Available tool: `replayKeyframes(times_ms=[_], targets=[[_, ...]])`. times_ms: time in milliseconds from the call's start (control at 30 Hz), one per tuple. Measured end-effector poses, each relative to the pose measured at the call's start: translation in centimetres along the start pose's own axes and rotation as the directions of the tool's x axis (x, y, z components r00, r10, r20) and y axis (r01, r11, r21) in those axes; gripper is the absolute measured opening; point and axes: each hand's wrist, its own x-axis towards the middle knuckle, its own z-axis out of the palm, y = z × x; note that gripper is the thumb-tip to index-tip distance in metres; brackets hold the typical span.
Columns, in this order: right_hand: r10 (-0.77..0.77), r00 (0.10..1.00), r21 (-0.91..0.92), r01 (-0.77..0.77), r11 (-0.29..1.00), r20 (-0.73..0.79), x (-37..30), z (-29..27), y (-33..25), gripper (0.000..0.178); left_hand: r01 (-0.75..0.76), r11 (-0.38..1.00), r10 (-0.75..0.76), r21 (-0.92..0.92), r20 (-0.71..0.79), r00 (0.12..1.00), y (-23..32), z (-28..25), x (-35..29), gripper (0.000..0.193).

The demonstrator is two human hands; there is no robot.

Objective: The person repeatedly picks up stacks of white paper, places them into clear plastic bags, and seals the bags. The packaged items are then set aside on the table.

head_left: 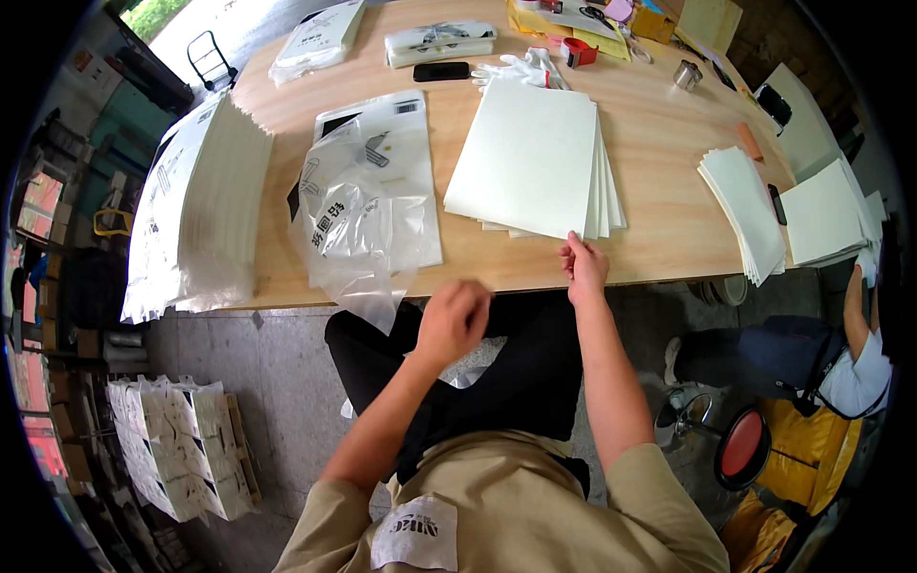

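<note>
A fanned stack of white paper sheets (525, 158) lies on the table in front of me. My right hand (584, 265) pinches the near right corner of the top sheet. My left hand (455, 320) is held before the table's near edge, its fingers curled and smeared by motion; whether anything is in it I cannot make out. Left of the sheets, a crumpled clear plastic bag (349, 224) lies over a printed paper pack (409, 143), its lower end hanging over the edge. A tall pile of bagged paper packs (215, 191) stands at the far left.
Along the table's back are white gloves (523, 70), a black phone (441, 72), a red tape dispenser (579, 53) and a metal cup (687, 75). More sheets (745, 210) lie at the right, near another person (850, 368). A red-topped stool (742, 447) and stacked packs (181, 444) stand on the floor.
</note>
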Motion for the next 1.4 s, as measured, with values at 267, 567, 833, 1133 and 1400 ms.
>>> replayKeyframes(times_ms=[267, 567, 833, 1133, 1400], targets=[[-0.097, 0.992, -0.136, 0.085, 0.987, -0.080, 0.8, 0.0, 0.3, 0.030, 0.550, 0.832, -0.553, -0.073, -0.188, 0.811, -11.8, 7.7, 9.0, 0.065], [-0.026, 0.999, -0.095, 0.024, 0.995, -0.026, 0.3, -2.2, 0.2, 0.034, 0.686, 0.699, -0.707, -0.199, -0.053, 0.705, -18.4, 9.0, 11.7, 0.029], [-0.012, 1.000, -0.041, 0.012, 0.999, 0.011, 1.3, -1.8, -0.6, 0.018, 0.656, 0.659, -0.720, -0.367, -0.056, 0.692, -13.9, 6.0, 13.4, 0.034], [0.298, 0.877, -0.050, -0.301, 0.952, 0.377, -0.3, -10.2, -1.3, 0.042, 0.796, 0.184, -0.714, -0.577, 0.479, 0.511, -5.3, 0.3, 6.9, 0.055], [0.237, 0.872, -0.216, -0.155, 0.964, 0.429, 1.9, -7.7, -3.2, 0.031, 0.864, 0.369, -0.660, -0.343, 0.557, 0.504, -8.5, 3.0, 8.3, 0.060]])
